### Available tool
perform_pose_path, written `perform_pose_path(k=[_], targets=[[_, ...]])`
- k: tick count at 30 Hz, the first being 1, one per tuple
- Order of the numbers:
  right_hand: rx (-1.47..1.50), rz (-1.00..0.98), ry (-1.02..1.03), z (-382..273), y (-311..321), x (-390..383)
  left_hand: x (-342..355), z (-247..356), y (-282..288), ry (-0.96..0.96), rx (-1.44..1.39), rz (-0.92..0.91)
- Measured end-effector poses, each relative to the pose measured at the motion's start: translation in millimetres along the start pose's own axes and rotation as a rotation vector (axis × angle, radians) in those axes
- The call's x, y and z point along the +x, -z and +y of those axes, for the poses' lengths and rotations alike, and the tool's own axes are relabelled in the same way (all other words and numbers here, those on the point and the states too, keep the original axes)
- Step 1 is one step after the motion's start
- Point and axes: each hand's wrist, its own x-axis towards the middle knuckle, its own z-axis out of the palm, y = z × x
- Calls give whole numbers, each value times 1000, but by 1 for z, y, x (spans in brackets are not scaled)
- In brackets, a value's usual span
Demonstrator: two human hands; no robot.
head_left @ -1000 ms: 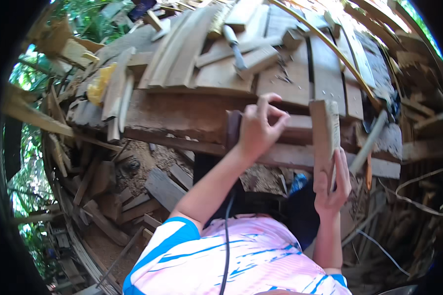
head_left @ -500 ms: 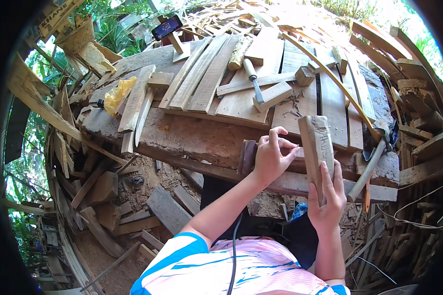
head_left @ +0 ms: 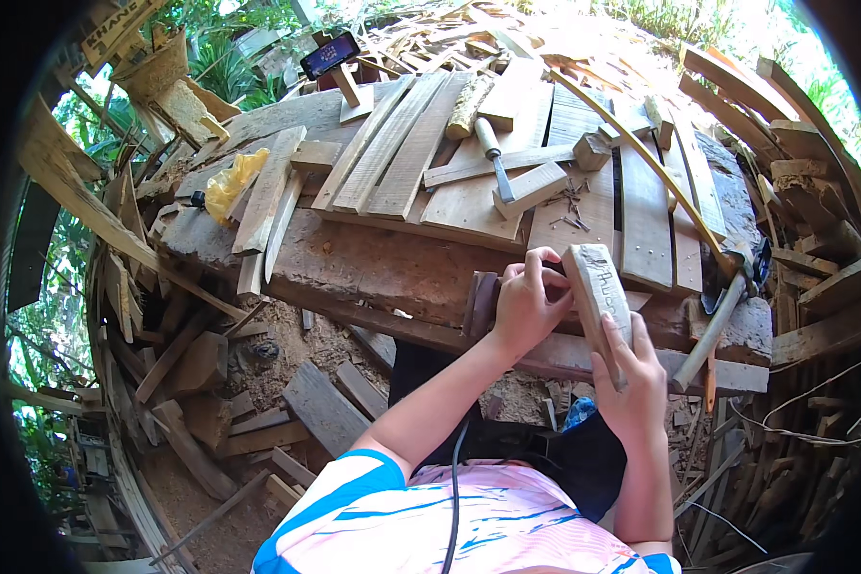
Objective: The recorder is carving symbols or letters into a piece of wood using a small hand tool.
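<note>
Currently, in the head view, the right hand (head_left: 638, 383) clamps a tilted wooden block (head_left: 598, 292); at its 9 o'clock curls the left hand (head_left: 526, 306), whether pinching anything I cannot tell. Seemingly the block is being positioned, calling for steadiness next. The bench edge (head_left: 354, 256) offers room toward 9 o'clock; a long-handled tool (head_left: 713, 330) limits 3.

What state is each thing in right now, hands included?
Right hand: gripping the wooden block.
Wooden block: held, tilted, dark marks on its face.
Left hand: fingers curled beside the block; contents unclear.
Chisel: lying, blade end on a small offcut.
Nails: loose, scattered.
Phone: propped up, screen lit.
Yellow bag: crumpled.
</note>
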Motion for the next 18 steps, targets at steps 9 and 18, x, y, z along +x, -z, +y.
perform_pose_path(k=[9, 18], targets=[[117, 17, -119, 10, 1, -26, 0, 3, 4, -39, 28, -8], [162, 1, -207, 17, 1, -43, 2, 13, 5, -49, -26, 1]])
